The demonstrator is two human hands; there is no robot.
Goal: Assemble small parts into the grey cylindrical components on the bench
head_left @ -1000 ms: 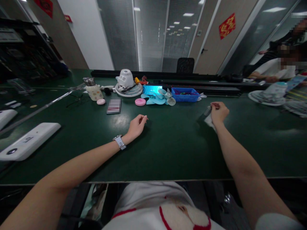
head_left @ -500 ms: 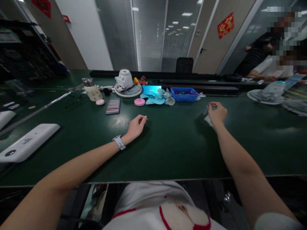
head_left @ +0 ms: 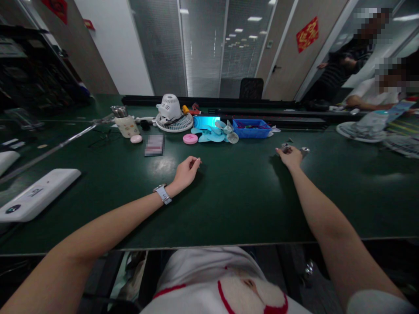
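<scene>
On the green table rests my left hand, its fingers loosely curled closed, with nothing visible in them. A watch with a pale strap circles that wrist. Farther right, my right hand is closed around a small silver metal cylinder, partly hidden by the fingers. Beside its knuckles shows a second small metal part. A tiny dark piece lies just beyond the fingers. Nearest behind the hands are light blue fan blades and a blue basket with small items.
Along the back stand a floral bottle, a white fan part on a round grille, a lit phone and a pink disc. A white device lies left. Two people are at the far right, near another fan.
My right hand has shifted slightly left and down, its wrist turned. The whitish, see-through item below it no longer shows; small metal parts now appear there. My left hand has stayed put.
</scene>
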